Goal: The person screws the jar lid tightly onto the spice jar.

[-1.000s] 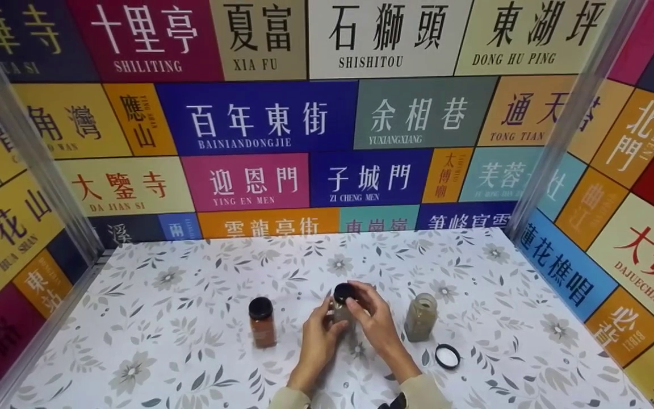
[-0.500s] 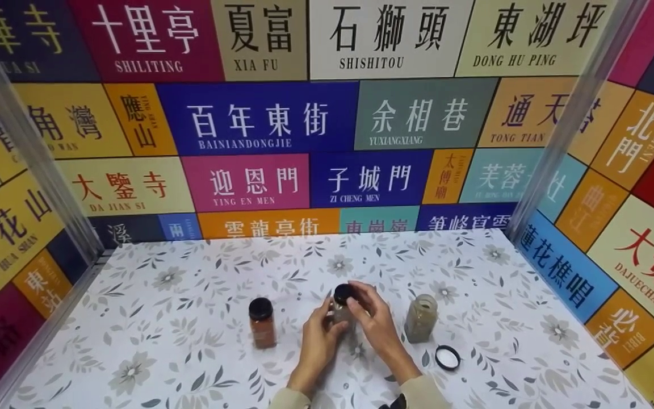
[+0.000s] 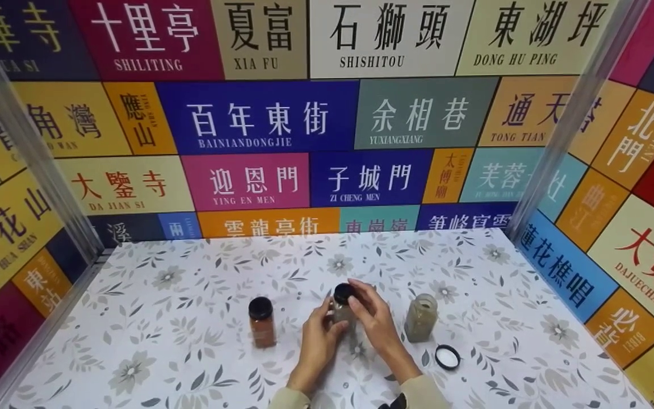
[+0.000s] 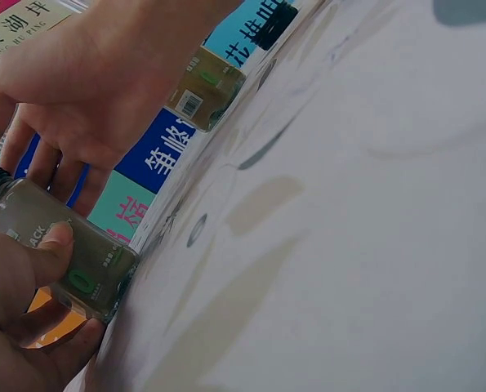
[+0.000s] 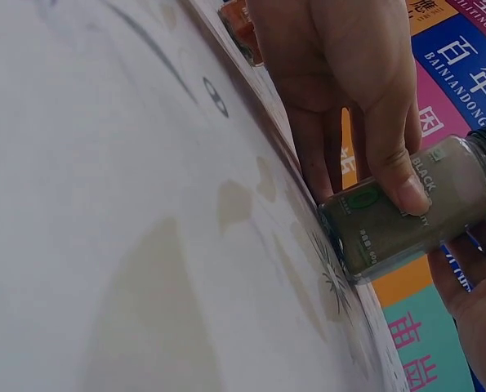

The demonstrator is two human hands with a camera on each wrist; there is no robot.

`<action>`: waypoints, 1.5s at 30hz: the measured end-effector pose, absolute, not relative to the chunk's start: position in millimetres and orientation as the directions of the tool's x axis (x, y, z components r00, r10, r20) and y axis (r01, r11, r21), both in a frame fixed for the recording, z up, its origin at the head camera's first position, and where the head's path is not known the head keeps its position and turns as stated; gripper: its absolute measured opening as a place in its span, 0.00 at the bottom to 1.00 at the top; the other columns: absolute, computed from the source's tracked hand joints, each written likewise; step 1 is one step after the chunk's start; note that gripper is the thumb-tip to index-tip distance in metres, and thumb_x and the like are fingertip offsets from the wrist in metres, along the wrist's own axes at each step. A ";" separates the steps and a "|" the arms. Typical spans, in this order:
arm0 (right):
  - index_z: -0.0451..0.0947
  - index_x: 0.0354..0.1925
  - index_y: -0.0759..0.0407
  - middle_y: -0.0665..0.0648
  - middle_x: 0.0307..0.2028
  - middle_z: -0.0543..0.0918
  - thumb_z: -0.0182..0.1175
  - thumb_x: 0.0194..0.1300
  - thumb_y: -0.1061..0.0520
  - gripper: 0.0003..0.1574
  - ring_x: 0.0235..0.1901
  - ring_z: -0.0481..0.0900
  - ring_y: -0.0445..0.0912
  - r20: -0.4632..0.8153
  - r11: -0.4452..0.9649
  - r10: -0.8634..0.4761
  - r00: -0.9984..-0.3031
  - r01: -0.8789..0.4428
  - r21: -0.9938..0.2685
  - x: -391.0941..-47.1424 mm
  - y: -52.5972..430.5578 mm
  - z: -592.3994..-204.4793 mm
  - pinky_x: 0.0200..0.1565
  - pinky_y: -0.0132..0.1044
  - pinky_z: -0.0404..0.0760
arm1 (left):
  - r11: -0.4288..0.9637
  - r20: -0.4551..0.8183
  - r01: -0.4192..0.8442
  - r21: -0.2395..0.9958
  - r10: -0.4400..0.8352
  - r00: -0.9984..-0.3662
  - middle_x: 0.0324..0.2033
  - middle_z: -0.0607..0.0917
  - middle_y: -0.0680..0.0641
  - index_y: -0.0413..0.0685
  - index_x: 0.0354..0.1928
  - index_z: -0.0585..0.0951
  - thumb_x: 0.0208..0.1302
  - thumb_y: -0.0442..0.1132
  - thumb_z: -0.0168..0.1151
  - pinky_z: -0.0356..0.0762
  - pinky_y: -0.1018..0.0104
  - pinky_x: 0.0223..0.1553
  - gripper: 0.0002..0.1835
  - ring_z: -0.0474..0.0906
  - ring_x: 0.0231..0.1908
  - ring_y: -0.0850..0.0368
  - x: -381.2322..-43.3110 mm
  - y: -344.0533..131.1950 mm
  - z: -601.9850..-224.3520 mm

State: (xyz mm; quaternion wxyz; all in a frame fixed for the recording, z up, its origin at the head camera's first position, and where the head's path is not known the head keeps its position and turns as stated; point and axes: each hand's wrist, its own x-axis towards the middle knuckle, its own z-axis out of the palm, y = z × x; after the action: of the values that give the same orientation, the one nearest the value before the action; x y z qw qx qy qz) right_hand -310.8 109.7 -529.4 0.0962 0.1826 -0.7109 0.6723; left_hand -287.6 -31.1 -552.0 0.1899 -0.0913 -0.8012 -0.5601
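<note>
A glass spice jar (image 3: 340,311) of grey-brown powder stands upright on the table, its label partly reading BLACK in the right wrist view. My left hand (image 3: 319,336) grips its body, the thumb across the label. Round the black screw lid (image 3: 343,292) on top curve the thumb and fingers of my right hand (image 3: 378,319). To the right is a second spice jar (image 3: 421,321) with similar powder and its mouth uncovered. Beside that jar, a black lid (image 3: 448,357) lies with its white inside up.
Left of my hands, a capped jar of orange-red powder (image 3: 263,329) stands upright. A white cloth with a grey leaf pattern (image 3: 191,318) covers the table. Behind and at the sides rise panels of coloured signs (image 3: 259,119), with metal posts (image 3: 560,113) at the corners.
My right hand's fingers shift very slightly around the lid. Both hands and all the jars otherwise keep their places.
</note>
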 end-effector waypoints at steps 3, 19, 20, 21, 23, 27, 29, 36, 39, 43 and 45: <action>0.70 0.65 0.67 0.69 0.61 0.79 0.56 0.73 0.60 0.26 0.60 0.78 0.39 0.374 0.027 -0.131 -0.918 -0.381 -0.924 -311.0 110.2 -530.0 0.60 0.24 0.76 | 0.365 0.409 0.359 0.859 -0.068 -0.910 0.46 0.85 0.34 0.29 0.62 0.75 0.56 0.32 0.71 0.86 0.57 0.48 0.31 0.86 0.45 0.41 -287.8 -30.5 -552.4; 0.71 0.65 0.64 0.66 0.61 0.80 0.58 0.72 0.59 0.25 0.61 0.79 0.45 0.357 0.047 -0.118 -0.926 -0.365 -0.930 -312.1 111.9 -527.9 0.60 0.26 0.76 | 0.389 0.444 0.388 0.835 -0.061 -0.894 0.45 0.85 0.35 0.25 0.62 0.73 0.57 0.33 0.71 0.86 0.60 0.44 0.32 0.87 0.44 0.40 -290.1 -28.5 -551.2; 0.72 0.64 0.64 0.66 0.60 0.80 0.58 0.72 0.59 0.25 0.60 0.79 0.46 0.359 0.053 -0.113 -0.926 -0.366 -0.929 -312.2 111.6 -527.8 0.59 0.26 0.77 | 0.386 0.441 0.386 0.838 -0.063 -0.895 0.46 0.85 0.35 0.25 0.62 0.73 0.57 0.32 0.71 0.86 0.61 0.44 0.32 0.87 0.45 0.40 -290.5 -28.4 -551.3; 0.72 0.64 0.64 0.66 0.60 0.81 0.59 0.72 0.59 0.25 0.60 0.79 0.46 0.361 0.057 -0.110 -0.926 -0.368 -0.928 -312.4 111.5 -528.0 0.59 0.27 0.77 | 0.380 0.438 0.384 0.842 -0.063 -0.897 0.46 0.85 0.35 0.25 0.62 0.73 0.57 0.32 0.71 0.86 0.62 0.44 0.32 0.87 0.45 0.40 -290.9 -28.4 -551.2; 0.71 0.64 0.65 0.66 0.59 0.81 0.59 0.71 0.59 0.25 0.59 0.80 0.47 0.364 0.060 -0.106 -0.926 -0.371 -0.927 -312.4 111.3 -528.4 0.59 0.28 0.77 | 0.377 0.435 0.382 0.844 -0.063 -0.898 0.46 0.85 0.34 0.25 0.62 0.73 0.56 0.31 0.71 0.86 0.61 0.45 0.32 0.87 0.45 0.40 -291.1 -28.6 -551.7; 0.70 0.65 0.66 0.67 0.60 0.80 0.58 0.72 0.60 0.27 0.60 0.79 0.45 0.362 0.039 -0.114 -0.925 -0.368 -0.929 -311.8 111.4 -528.7 0.60 0.26 0.76 | 0.367 0.414 0.366 0.856 -0.060 -0.908 0.47 0.85 0.33 0.27 0.63 0.73 0.56 0.32 0.71 0.87 0.58 0.48 0.32 0.86 0.46 0.39 -290.4 -29.2 -552.4; 0.70 0.66 0.67 0.67 0.61 0.79 0.57 0.72 0.59 0.27 0.61 0.78 0.47 0.358 0.029 -0.122 -0.926 -0.364 -0.931 -311.6 111.4 -528.6 0.60 0.25 0.76 | 0.365 0.408 0.360 0.859 -0.063 -0.911 0.48 0.85 0.33 0.27 0.63 0.74 0.56 0.32 0.71 0.86 0.56 0.50 0.33 0.86 0.47 0.38 -289.7 -29.5 -552.8; 0.71 0.64 0.67 0.66 0.60 0.80 0.59 0.71 0.59 0.26 0.62 0.78 0.55 0.363 0.047 -0.117 -0.924 -0.370 -0.928 -312.8 109.8 -528.2 0.59 0.26 0.77 | 0.347 0.421 0.375 0.859 -0.063 -0.905 0.48 0.84 0.34 0.28 0.63 0.74 0.57 0.32 0.71 0.86 0.55 0.51 0.32 0.86 0.47 0.38 -289.0 -30.3 -552.1; 0.71 0.64 0.65 0.66 0.60 0.80 0.59 0.71 0.59 0.26 0.62 0.78 0.54 0.371 0.056 -0.115 -0.922 -0.379 -0.924 -312.5 109.0 -528.5 0.60 0.27 0.77 | 0.351 0.422 0.376 0.858 -0.062 -0.905 0.48 0.84 0.33 0.28 0.63 0.74 0.57 0.32 0.71 0.85 0.54 0.52 0.32 0.86 0.47 0.38 -288.5 -31.3 -551.7; 0.69 0.66 0.66 0.67 0.62 0.79 0.57 0.72 0.59 0.27 0.63 0.78 0.52 0.367 0.043 -0.127 -0.921 -0.375 -0.926 -310.0 108.8 -529.4 0.61 0.25 0.76 | 0.373 0.418 0.367 0.852 -0.064 -0.906 0.48 0.85 0.33 0.27 0.63 0.74 0.57 0.33 0.71 0.85 0.53 0.52 0.32 0.86 0.47 0.39 -286.8 -32.6 -552.9; 0.69 0.67 0.67 0.67 0.62 0.79 0.57 0.73 0.59 0.28 0.63 0.78 0.51 0.363 0.040 -0.133 -0.922 -0.371 -0.928 -309.3 108.9 -529.7 0.61 0.25 0.75 | 0.379 0.420 0.368 0.849 -0.061 -0.906 0.48 0.85 0.33 0.27 0.63 0.74 0.57 0.33 0.71 0.85 0.53 0.52 0.32 0.86 0.48 0.39 -286.1 -32.9 -553.2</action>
State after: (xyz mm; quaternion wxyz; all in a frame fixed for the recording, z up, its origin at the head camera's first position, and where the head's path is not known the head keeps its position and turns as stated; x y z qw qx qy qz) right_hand -309.3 108.9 -529.7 0.0886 0.1759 -0.7158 0.6700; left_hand -286.1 -32.9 -553.2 0.1953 -0.0952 -0.8071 -0.5490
